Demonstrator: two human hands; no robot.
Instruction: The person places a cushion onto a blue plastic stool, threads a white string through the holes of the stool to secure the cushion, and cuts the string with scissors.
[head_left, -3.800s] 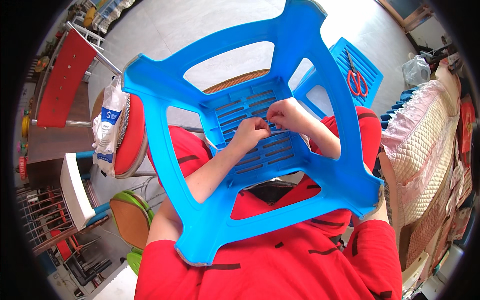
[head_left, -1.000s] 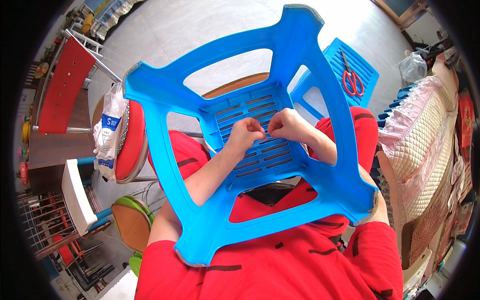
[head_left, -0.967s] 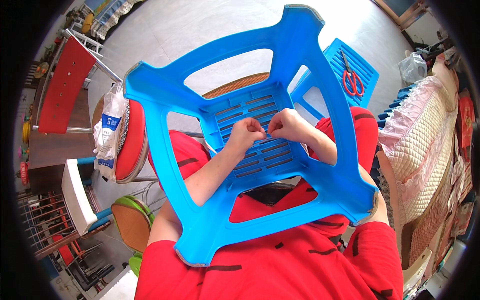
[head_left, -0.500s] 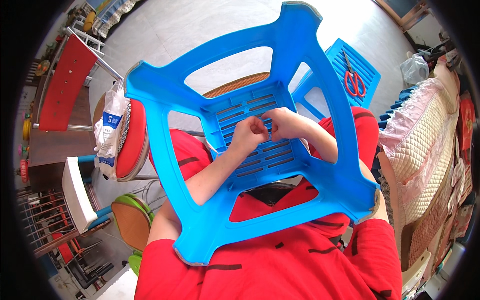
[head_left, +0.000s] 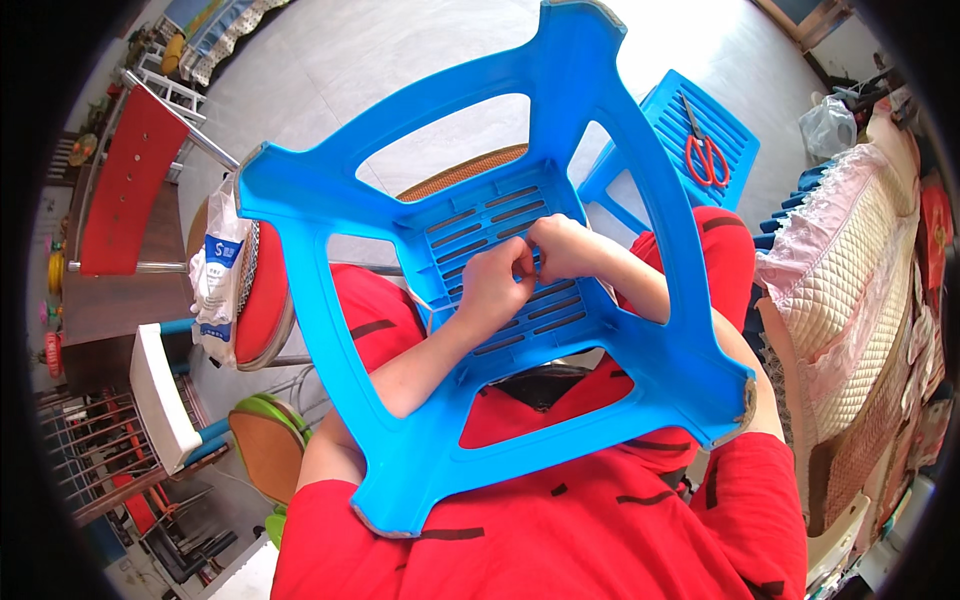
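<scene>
A blue plastic stool lies upside down on my lap, its legs pointing up toward me and its slatted seat underside at the bottom. Both of my arms pass through the side openings of its frame. Over the slats, my left hand is closed, thumb and fingers bent together. Close against it on the right, my right hand is closed too, its fingertips pointing down beside the left thumb. Whatever the fingertips pinch, if anything, is hidden or too small to make out.
Beyond my right knee stands another blue stool, with red-handled scissors on top. A red chair at left bears a clear bag of white items. To the right is a quilted cream cover with pink frills.
The stool has shifted slightly to the left. My left hand has turned and dropped a little, its fingers now more curled; my right hand stays almost in place.
</scene>
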